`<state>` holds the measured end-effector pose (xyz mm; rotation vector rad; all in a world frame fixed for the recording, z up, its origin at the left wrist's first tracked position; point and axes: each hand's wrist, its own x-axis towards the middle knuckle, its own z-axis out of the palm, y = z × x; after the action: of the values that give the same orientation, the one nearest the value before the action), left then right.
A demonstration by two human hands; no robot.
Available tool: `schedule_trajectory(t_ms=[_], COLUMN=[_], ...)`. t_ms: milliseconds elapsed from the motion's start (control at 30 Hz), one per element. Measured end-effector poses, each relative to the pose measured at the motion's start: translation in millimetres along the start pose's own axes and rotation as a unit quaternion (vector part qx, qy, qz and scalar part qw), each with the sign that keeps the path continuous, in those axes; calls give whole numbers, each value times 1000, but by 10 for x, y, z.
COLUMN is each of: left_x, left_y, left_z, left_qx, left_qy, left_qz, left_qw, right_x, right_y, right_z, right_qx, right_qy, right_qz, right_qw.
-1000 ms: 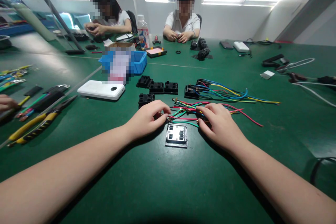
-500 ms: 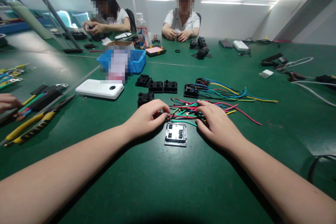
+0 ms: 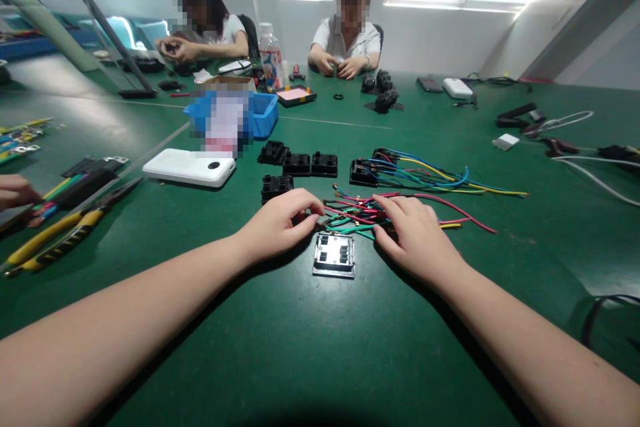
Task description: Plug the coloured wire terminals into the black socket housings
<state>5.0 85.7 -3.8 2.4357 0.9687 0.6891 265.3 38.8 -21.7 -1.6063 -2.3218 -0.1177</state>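
A bundle of loose coloured wires (image 3: 350, 213), red, green, blue and yellow with small metal ends, lies between my hands. My left hand (image 3: 287, 220) rests at the bundle's left end, fingers curved and a gap between thumb and index finger. Over the right part of the wires lies my right hand (image 3: 413, 230), fingers apart, hiding some wires beneath. Just in front of the bundle sits a square black plastic housing (image 3: 334, 255) with its slotted side up. Beyond are several black housings (image 3: 297, 164) and a wired housing (image 3: 364, 172) with wires trailing right.
A white power bank (image 3: 190, 167) and a blue bin (image 3: 263, 116) stand at left. Yellow-handled pliers (image 3: 75, 230) lie further left, near another person's hand (image 3: 17, 192). Two people sit across the green table (image 3: 320, 347). A white adapter (image 3: 506, 141) and cables lie right.
The wires between my hands have shifted and spread differently, some metal ends now pointing up toward the far side. My right hand has moved slightly left; my left hand is nearly still.
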Motion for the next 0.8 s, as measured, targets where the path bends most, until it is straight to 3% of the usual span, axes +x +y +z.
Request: schedule_trajectory(t_ms=[567, 800], left_x=[-3, 0], left_y=[-4, 0], left_z=[1, -7], left_qx=[1, 1], left_qy=[-1, -3], left_qz=[3, 9], left_qw=[1000, 1000], right_x=[-4, -12], right_y=[-22, -50], right_z=[-48, -80], right_qx=[-5, -15], right_qy=[-3, -10], right_qz=[-10, -112], right_qw=[1000, 993])
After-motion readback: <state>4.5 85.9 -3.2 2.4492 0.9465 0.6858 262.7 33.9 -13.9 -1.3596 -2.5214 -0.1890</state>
